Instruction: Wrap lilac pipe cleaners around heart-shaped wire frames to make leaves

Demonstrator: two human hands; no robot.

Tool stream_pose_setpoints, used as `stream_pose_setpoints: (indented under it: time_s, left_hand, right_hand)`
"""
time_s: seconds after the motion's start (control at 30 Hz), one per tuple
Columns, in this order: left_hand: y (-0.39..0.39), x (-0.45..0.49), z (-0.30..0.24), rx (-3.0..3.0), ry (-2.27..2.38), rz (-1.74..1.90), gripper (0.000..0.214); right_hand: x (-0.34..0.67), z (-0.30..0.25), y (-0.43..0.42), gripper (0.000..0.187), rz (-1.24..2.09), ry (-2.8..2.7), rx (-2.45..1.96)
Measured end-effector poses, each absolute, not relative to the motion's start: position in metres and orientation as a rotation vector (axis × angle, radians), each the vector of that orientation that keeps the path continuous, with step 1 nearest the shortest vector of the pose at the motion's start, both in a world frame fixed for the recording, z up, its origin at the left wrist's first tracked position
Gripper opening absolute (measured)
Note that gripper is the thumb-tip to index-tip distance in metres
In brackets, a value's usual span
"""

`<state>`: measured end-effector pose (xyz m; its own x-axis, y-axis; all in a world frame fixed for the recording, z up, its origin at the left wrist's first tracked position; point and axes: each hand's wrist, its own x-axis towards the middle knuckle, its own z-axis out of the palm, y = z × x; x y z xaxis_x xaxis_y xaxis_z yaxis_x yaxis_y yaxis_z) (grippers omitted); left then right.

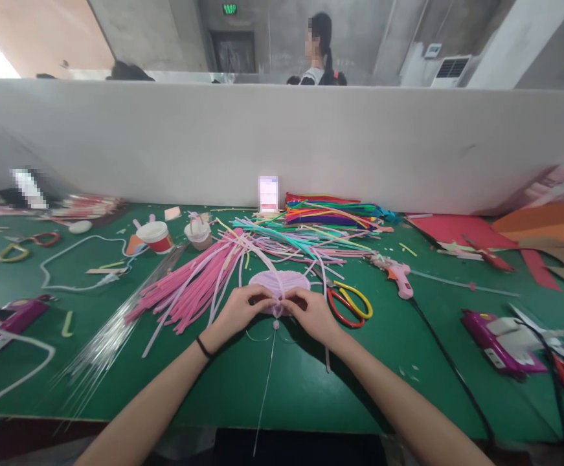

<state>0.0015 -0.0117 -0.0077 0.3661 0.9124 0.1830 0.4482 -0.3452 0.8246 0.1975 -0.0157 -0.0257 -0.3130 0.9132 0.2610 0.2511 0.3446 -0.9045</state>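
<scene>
My left hand (pixel 241 309) and my right hand (pixel 311 312) meet at the middle of the green table (pixel 282 382). Both pinch the lower edge of a pale lilac fan-shaped piece of pipe cleaners (pixel 280 283). A thin wire (pixel 267 382) hangs from between my fingers toward the table's near edge. A black band sits on my left wrist. Just left of the fan lies a spread of pink pipe cleaners (pixel 191 291). Scissors with red and yellow handles (pixel 350 303) lie right beside my right hand.
A pink glue gun (pixel 398 274) with a black cord lies right of the scissors. Stacked coloured pipe cleaners (pixel 330 213) sit at the back. A paper cup (pixel 156 237), thin wires (pixel 111 330), purple glue guns (pixel 502 336) and red sheets (pixel 461 230) surround. A person stands beyond the white partition (pixel 282 142).
</scene>
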Motion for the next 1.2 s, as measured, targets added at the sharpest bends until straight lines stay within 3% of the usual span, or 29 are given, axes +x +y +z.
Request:
stream_pose_setpoints:
  time_s: [0.27,0.47,0.7,0.9,1.0,1.2]
  left_hand:
    - [-0.016,-0.002,0.001,2.067,1.070,0.721,0.022]
    - [-0.014,0.007,-0.004,2.050,1.053,0.781,0.020]
    - [-0.012,0.006,-0.013,1.949,1.039,0.851,0.023]
    - [-0.010,0.006,-0.011,1.964,1.115,0.846,0.022]
    - [-0.011,0.006,-0.005,1.924,1.102,0.942,0.031]
    - [-0.013,0.000,-0.001,1.857,1.074,0.978,0.021]
  right_hand:
    - [0.199,-0.028,-0.015,0.013,1.009,-1.742,-1.055]
    - [0.196,-0.037,-0.015,0.012,1.094,-1.657,-1.010]
    - [0.194,-0.030,-0.020,0.012,0.887,-1.717,-0.990]
    - [0.193,-0.025,-0.020,0.015,0.921,-1.751,-1.039]
    - [0.192,-0.028,-0.018,0.016,0.896,-1.756,-1.065]
    - [0.191,-0.031,-0.018,0.017,0.887,-1.742,-1.039]
